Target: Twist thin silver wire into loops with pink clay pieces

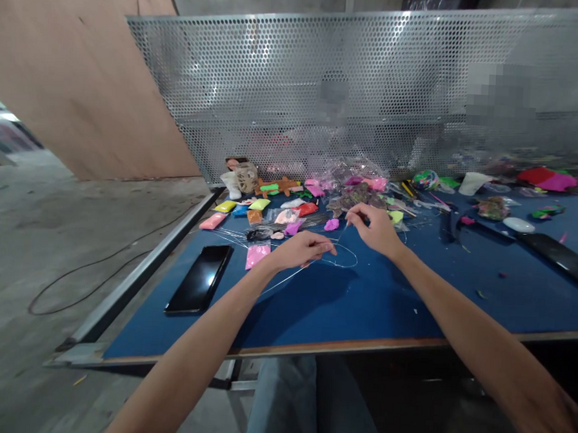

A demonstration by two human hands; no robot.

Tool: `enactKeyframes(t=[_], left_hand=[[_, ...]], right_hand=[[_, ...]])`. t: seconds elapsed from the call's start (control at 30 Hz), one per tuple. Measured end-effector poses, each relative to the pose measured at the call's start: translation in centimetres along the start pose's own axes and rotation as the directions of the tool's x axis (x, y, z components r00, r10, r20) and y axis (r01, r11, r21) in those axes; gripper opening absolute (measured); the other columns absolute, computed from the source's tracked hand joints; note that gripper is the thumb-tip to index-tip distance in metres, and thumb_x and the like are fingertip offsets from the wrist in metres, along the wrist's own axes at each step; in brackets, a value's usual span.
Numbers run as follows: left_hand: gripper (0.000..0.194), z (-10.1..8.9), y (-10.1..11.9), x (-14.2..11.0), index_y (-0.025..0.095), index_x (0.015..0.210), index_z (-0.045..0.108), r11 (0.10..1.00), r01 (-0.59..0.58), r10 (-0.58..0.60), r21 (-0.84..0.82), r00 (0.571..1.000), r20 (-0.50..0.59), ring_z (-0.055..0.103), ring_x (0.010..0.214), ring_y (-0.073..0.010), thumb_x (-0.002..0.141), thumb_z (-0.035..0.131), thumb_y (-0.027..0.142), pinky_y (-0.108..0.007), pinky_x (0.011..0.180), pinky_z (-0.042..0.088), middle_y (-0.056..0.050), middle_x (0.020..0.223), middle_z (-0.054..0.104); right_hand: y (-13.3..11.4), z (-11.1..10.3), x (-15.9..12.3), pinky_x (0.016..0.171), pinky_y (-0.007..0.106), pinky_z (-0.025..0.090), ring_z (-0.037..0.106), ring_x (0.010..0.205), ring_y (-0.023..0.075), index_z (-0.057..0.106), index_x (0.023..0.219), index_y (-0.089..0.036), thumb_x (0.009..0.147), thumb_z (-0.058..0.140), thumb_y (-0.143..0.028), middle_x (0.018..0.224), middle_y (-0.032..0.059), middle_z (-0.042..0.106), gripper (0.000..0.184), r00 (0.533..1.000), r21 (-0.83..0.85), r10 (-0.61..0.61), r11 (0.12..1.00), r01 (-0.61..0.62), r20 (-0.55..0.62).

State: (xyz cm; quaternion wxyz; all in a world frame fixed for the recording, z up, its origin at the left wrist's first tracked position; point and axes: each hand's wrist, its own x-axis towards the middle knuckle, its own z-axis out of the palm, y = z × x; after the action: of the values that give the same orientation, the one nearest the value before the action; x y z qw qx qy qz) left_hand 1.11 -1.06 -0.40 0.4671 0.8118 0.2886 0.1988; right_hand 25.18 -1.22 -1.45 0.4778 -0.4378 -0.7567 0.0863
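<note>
Above the middle of the blue table, my left hand [303,251] pinches a thin pale wire [347,265], which bends into a loop between the hands and trails down past my left wrist. Slightly higher and to the right, my right hand [372,226] is closed in a pinch on what looks like the other end of the wire, slanting down toward the left fingertips. Just beyond the fingers sits a small purple lump of clay [332,224]. Near my left wrist lies a pink packet [256,256], with more straight wires spread behind it.
A black phone [199,279] lies at the left and another dark phone [561,256] at the right. Along the back are several coloured clay packets [259,204], a brown clay figure [277,187] and clear plastic bags [354,171]. A perforated metal panel [286,81] borders the table [371,311].
</note>
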Motion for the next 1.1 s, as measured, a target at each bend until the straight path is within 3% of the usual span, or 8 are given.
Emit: enactKeyframes(t=[0.1, 0.27, 0.37, 0.43, 0.6, 0.8, 0.93, 1.1], left_hand=[[0.039, 0.0, 0.1, 0.0, 0.017, 0.101, 0.075, 0.969, -0.113, 0.126, 0.221, 0.991, -0.043, 0.054, 0.052, -0.0094, 0.099, 0.049, 0.046, -0.021, 0.053, 0.043, -0.001, 0.069, 0.064], [0.033, -0.1, 0.1, 0.0, 0.020, 0.102, 0.075, 0.841, -0.257, 0.362, 0.475, 0.922, -0.141, 0.069, 0.087, -0.0157, 0.102, 0.044, 0.031, -0.024, 0.081, 0.048, -0.003, 0.101, 0.077], [0.031, -0.1, 0.1, 0.0, 0.020, 0.099, 0.074, 0.817, -0.238, 0.400, 0.526, 0.890, -0.219, 0.068, 0.082, -0.0144, 0.102, 0.045, 0.029, -0.024, 0.079, 0.047, -0.002, 0.095, 0.076], [0.033, -0.2, 0.1, 0.0, 0.019, 0.097, 0.074, 0.834, -0.209, 0.376, 0.510, 0.892, -0.250, 0.064, 0.070, -0.0125, 0.103, 0.043, 0.030, -0.023, 0.072, 0.045, -0.001, 0.080, 0.072], [0.034, -0.4, -0.6, 0.3, 0.018, 0.098, 0.073, 0.871, -0.123, 0.322, 0.476, 0.875, -0.363, 0.056, 0.059, -0.0111, 0.103, 0.043, 0.033, -0.022, 0.064, 0.041, 0.002, 0.062, 0.061], [0.035, -0.5, -1.0, 0.5, 0.019, 0.097, 0.072, 0.811, -0.158, 0.351, 0.563, 0.901, -0.254, 0.060, 0.068, -0.0129, 0.103, 0.042, 0.034, -0.023, 0.067, 0.041, -0.001, 0.076, 0.069], [0.032, -0.7, -0.7, 0.3, 0.020, 0.104, 0.072, 0.775, -0.190, 0.371, 0.602, 0.909, -0.191, 0.065, 0.077, -0.0136, 0.104, 0.043, 0.033, -0.023, 0.073, 0.043, -0.002, 0.089, 0.074], [0.031, -1.1, -1.0, 0.3, 0.021, 0.107, 0.073, 0.741, -0.150, 0.340, 0.655, 0.924, -0.174, 0.061, 0.065, -0.0126, 0.102, 0.048, 0.039, -0.024, 0.065, 0.039, -0.001, 0.080, 0.072]], right_hand=[[0.5, 0.6, 0.1, 0.062, 0.029, 0.044, 0.059, 0.061, 0.0162, 0.065, 0.074, -0.020, 0.090, 0.056, -0.029, 0.066, 0.0020, 0.069, 0.021, 0.986, 0.068, 0.163, 0.985, -0.160, -0.038], [1.6, 1.7, 0.3, 0.053, 0.027, 0.040, 0.051, 0.052, 0.0119, 0.066, 0.067, -0.018, 0.083, 0.062, -0.034, 0.063, 0.0026, 0.068, 0.022, 0.914, 0.373, 0.377, 0.834, -0.406, 0.151], [1.9, 2.0, 0.2, 0.047, 0.024, 0.035, 0.048, 0.048, 0.0096, 0.067, 0.066, -0.016, 0.076, 0.069, -0.035, 0.059, 0.0026, 0.065, 0.022, 0.834, 0.515, 0.479, 0.659, -0.548, 0.274], [1.8, 2.0, 0.0, 0.044, 0.023, 0.032, 0.045, 0.045, 0.0085, 0.068, 0.066, -0.015, 0.076, 0.071, -0.040, 0.055, 0.0028, 0.064, 0.027, 0.804, 0.486, 0.489, 0.640, -0.595, 0.339], [0.3, 1.4, -0.1, 0.046, 0.024, 0.036, 0.047, 0.047, 0.0093, 0.074, 0.073, -0.014, 0.085, 0.066, -0.057, 0.060, 0.0061, 0.068, 0.046, 0.842, 0.427, 0.373, 0.736, -0.525, 0.390], [-1.0, 1.3, -0.2, 0.059, 0.027, 0.042, 0.054, 0.062, 0.0125, 0.080, 0.086, -0.018, 0.089, 0.061, -0.058, 0.082, 0.0075, 0.076, 0.044, 0.838, 0.378, 0.250, 0.804, -0.459, 0.486], [-0.8, 2.4, -0.6, 0.058, 0.027, 0.041, 0.052, 0.062, 0.0118, 0.080, 0.085, -0.020, 0.082, 0.072, -0.050, 0.083, 0.0042, 0.075, 0.031, 0.876, 0.467, 0.258, 0.766, -0.442, 0.407], [-0.6, 3.4, -0.7, 0.064, 0.028, 0.046, 0.056, 0.066, 0.0128, 0.080, 0.094, -0.023, 0.075, 0.081, -0.040, 0.082, 0.0017, 0.073, 0.026, 0.915, 0.579, 0.274, 0.710, -0.401, 0.298]])
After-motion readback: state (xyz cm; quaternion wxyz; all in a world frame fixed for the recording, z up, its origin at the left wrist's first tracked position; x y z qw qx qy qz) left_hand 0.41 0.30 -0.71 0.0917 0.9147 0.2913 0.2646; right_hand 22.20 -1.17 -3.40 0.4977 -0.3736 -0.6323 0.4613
